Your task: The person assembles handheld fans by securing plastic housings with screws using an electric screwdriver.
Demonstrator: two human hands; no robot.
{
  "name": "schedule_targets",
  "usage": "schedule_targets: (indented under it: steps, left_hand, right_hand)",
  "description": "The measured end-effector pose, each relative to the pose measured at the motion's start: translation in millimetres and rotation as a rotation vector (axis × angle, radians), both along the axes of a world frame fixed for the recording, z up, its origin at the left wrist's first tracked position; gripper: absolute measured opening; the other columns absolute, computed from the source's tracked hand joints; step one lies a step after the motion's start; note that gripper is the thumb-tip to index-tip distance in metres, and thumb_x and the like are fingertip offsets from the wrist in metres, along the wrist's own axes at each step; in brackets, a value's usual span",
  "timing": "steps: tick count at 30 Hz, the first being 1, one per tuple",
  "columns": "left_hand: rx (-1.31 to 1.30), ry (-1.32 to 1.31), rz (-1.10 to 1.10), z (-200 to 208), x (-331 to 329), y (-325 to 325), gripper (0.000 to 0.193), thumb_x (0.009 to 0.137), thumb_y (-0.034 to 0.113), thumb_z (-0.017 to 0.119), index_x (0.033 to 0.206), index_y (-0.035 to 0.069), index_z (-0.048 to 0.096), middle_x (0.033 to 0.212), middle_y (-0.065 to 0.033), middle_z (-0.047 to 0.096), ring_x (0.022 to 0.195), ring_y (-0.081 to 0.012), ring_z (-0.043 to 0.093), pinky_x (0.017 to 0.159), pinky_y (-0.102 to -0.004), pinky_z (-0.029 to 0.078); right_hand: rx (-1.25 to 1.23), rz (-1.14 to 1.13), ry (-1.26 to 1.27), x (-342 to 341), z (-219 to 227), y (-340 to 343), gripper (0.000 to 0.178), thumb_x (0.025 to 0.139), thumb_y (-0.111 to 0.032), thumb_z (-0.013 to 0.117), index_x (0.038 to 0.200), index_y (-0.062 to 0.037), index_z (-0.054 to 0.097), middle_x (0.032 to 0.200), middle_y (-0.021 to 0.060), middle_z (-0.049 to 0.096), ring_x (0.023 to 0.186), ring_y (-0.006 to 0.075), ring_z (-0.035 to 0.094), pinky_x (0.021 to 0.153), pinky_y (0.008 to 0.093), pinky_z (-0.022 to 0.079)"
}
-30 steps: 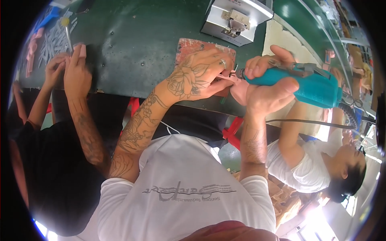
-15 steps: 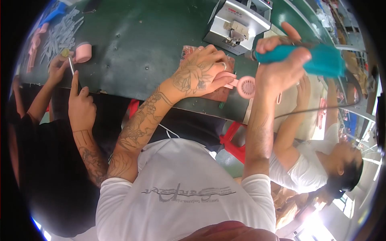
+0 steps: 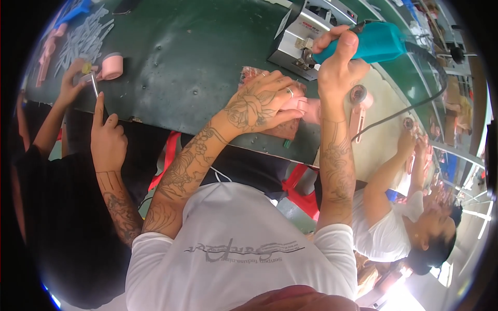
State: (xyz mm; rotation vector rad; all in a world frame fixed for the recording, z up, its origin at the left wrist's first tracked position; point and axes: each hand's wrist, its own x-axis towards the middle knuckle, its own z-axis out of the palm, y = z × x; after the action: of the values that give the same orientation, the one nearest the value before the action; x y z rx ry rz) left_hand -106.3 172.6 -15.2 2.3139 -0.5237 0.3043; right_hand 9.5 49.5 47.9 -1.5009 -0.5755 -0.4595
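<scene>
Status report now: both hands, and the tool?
Left hand pressing pink part on green table. Right hand gripping teal power tool, raised. Grey machine close beside.

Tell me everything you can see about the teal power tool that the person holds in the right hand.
The teal power tool is a handheld electric driver with a smooth plastic-looking body. The right hand grips it near its front end, thumb along the side, raised above the green table. It lies roughly level, its tip pointing left toward the small grey metal machine. A black cable leaves its rear and curves down to the right. The tip itself is hidden.
</scene>
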Motion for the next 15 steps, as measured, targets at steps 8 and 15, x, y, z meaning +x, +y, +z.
schedule_targets:
  steps: [8, 15]
  left_hand:
    - [0.020, 0.000, 0.000, -3, -1, 2, 0.043, 0.093, 0.045, 0.068, 0.117, 0.009, 0.071, 0.125, -0.0097, 0.064, 0.119, -0.0309, 0.056, 0.101, -0.0451, 0.047]
    - [0.000, -0.004, -0.017, -4, 1, 3, 0.045, 0.094, 0.045, 0.068, 0.118, 0.007, 0.068, 0.123, -0.0102, 0.064, 0.119, -0.0306, 0.055, 0.101, -0.0451, 0.046]
  right_hand:
    - [-0.006, -0.018, 0.247, -49, 16, -27, 0.072, 0.099, -0.064, 0.058, 0.112, 0.0071, 0.060, 0.071, 0.0093, 0.058, 0.063, 0.0207, 0.058, 0.059, 0.0350, 0.049]
    - [0.044, -0.005, 0.234, -53, 4, -39, 0.061, 0.099, -0.052, 0.066, 0.109, 0.0081, 0.062, 0.067, 0.0065, 0.062, 0.058, 0.0142, 0.059, 0.055, 0.0270, 0.046]
